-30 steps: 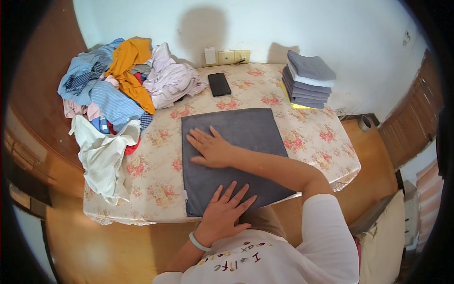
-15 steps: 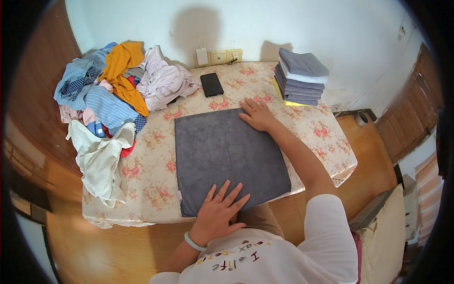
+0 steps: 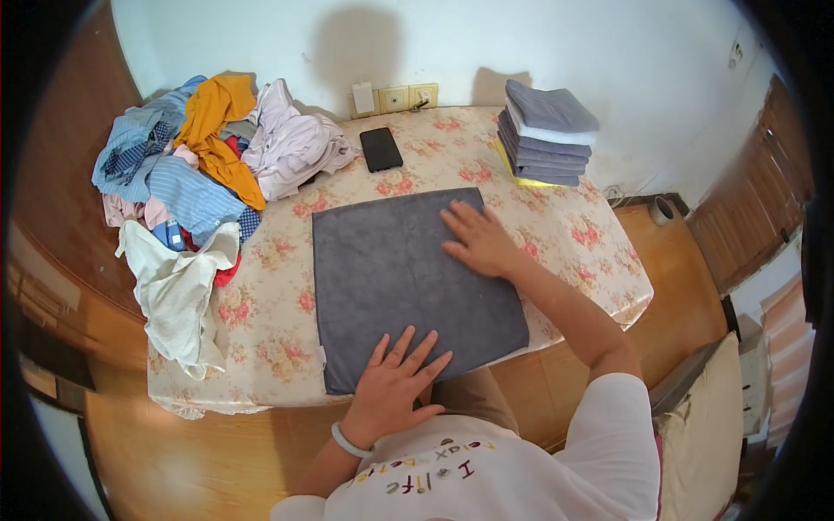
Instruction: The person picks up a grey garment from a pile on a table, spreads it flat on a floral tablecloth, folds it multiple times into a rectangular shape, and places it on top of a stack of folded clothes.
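Grey towel [image 3: 408, 282] lying flat at frame centre on floral tabletop [image 3: 573, 234]. Left hand [image 3: 393, 388] pressing lower edge, fingers spread open. Right hand [image 3: 476, 240] resting flat on upper right corner, gripping nothing.

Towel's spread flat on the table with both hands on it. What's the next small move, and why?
Probably pinch a far corner with the right hand and start the first fold. The grey towel lies flat with no visible wrinkles, the left hand pins its near edge, and the folded stack shows the shape to match.
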`<move>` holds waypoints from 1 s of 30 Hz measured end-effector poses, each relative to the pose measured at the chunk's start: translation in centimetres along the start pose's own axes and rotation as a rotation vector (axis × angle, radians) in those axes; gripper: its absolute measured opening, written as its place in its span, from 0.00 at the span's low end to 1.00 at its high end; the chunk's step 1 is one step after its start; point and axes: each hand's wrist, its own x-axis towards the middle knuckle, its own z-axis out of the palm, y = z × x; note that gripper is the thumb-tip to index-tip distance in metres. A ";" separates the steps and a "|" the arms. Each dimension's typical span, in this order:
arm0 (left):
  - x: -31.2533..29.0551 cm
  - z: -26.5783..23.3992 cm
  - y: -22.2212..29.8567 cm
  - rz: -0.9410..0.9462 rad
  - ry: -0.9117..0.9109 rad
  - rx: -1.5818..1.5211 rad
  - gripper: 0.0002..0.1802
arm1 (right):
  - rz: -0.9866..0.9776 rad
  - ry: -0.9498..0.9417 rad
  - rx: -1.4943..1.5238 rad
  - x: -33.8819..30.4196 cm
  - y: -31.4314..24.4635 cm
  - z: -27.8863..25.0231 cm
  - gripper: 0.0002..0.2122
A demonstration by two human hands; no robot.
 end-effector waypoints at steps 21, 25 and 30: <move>-0.2 -0.3 -0.2 0.053 -0.010 -0.064 0.41 | -0.270 0.008 0.044 4.0 -5.2 1.6 0.31; -0.2 -0.2 -0.4 0.058 0.006 -0.057 0.40 | -0.064 0.009 0.033 6.3 -3.9 2.0 0.31; -0.5 -0.1 -0.7 0.039 0.011 -0.078 0.40 | -0.280 -0.026 0.003 3.3 -9.9 1.4 0.31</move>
